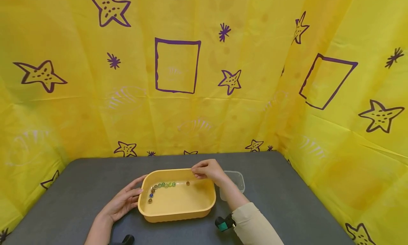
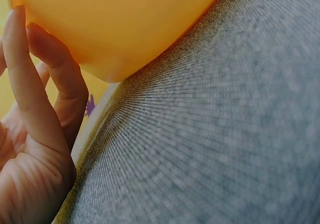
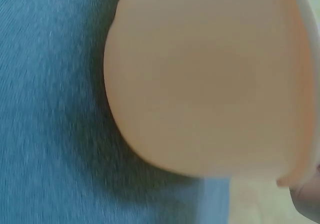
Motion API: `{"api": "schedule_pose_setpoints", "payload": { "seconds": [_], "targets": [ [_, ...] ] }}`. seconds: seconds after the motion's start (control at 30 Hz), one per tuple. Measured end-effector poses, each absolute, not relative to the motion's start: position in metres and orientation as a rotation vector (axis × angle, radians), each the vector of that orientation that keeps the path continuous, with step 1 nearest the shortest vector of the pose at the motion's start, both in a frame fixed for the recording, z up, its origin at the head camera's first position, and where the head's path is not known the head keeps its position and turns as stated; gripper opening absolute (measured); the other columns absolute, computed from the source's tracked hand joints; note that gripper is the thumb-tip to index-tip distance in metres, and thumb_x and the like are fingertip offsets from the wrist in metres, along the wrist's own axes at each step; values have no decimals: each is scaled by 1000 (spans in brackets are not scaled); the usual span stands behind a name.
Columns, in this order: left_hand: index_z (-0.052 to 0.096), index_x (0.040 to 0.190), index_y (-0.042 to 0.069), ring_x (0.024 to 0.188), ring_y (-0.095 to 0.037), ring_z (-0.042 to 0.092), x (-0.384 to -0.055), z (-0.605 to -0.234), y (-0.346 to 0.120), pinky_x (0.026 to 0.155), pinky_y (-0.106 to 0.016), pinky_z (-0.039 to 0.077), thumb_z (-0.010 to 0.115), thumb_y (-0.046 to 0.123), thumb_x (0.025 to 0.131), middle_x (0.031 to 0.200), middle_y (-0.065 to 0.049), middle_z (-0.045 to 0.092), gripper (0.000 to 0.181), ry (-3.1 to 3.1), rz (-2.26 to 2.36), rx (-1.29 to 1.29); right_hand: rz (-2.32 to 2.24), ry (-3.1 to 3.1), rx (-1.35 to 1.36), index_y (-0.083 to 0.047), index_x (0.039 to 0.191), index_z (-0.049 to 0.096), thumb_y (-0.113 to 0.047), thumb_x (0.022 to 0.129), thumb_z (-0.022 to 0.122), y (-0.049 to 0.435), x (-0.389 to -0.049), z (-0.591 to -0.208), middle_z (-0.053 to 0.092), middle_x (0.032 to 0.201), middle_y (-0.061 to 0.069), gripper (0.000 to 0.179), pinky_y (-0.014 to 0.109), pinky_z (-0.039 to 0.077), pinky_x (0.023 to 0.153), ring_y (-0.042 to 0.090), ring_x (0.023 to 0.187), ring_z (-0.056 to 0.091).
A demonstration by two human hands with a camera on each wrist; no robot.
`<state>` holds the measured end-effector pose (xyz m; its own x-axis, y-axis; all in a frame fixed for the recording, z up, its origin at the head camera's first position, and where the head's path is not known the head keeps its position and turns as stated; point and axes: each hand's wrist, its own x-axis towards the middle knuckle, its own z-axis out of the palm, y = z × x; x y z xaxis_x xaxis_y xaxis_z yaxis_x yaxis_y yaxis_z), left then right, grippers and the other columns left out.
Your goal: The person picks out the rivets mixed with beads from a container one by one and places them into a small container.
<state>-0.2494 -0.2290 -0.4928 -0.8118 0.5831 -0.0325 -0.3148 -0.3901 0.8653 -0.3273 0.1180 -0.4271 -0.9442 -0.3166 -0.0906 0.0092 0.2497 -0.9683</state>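
Note:
A yellow plastic tub (image 1: 178, 214) stands on the grey table, several glass marbles (image 1: 163, 185) lined along its far and left inner walls. One brown marble (image 1: 188, 183) sits apart from them, near the far wall. My left hand (image 1: 122, 201) touches the tub's left side, thumb at the rim and fingers against the outer wall. Over the far right rim, my right hand (image 1: 208, 170) pinches a small dark thing, apparently a marble, mostly hidden by the fingertips. The right wrist view shows mainly the tub's outer wall (image 3: 200, 84).
Behind the right forearm stands a clear plastic container (image 1: 237, 177), partly hidden; its contents cannot be made out. Yellow curtains (image 1: 178, 124) with purple starfish drawings hang behind and beside the grey table (image 1: 302, 209). Black wrist mounts (image 1: 224, 223) show below the hands.

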Motion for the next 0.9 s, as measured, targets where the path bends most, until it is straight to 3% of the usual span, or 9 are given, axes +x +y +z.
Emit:
{"api": "schedule_pose_setpoints", "payload": {
  "seconds": [0.17, 0.37, 0.67, 0.8, 0.9],
  "targets": [
    [51, 134, 42, 112, -15, 69, -248, -494, -229, 90, -24, 60, 35, 8, 108, 130, -3, 64, 46, 1279, 2213, 382, -1763, 2256, -272, 5, 102, 75, -6, 89, 72, 134, -328, -425, 76, 87, 11, 18, 25, 63, 67, 11, 68, 70],
    [50, 134, 42, 110, -13, 70, -249, -493, -229, 89, -23, 60, 36, 8, 107, 129, -1, 65, 45, 1319, 2212, 368, -1782, 2288, -277, 7, 103, 74, -4, 89, 70, 151, -326, -418, 76, 92, 17, 18, 24, 62, 66, 8, 68, 69],
    [49, 135, 41, 110, -14, 70, -249, -494, -229, 89, -24, 60, 36, 7, 107, 129, -2, 64, 45, 1311, 2228, 358, -1774, 2321, -274, 8, 107, 71, -7, 90, 71, 178, -327, -419, 75, 98, 21, 23, 36, 64, 78, 11, 73, 70],
    [49, 135, 40, 110, -14, 70, -249, -494, -229, 89, -24, 60, 36, 7, 107, 129, -2, 64, 46, 1316, 2228, 359, -1788, 2318, -266, 11, 110, 69, -7, 90, 70, 190, -324, -421, 75, 95, 18, 27, 29, 64, 73, 9, 72, 69],
    [48, 136, 40, 110, -14, 69, -250, -494, -229, 89, -24, 60, 36, 7, 107, 130, -1, 64, 45, 1331, 2226, 353, -1794, 2315, -269, 14, 112, 67, -6, 90, 70, 198, -322, -422, 74, 98, 23, 29, 28, 63, 72, 9, 73, 69]
  ]
}}
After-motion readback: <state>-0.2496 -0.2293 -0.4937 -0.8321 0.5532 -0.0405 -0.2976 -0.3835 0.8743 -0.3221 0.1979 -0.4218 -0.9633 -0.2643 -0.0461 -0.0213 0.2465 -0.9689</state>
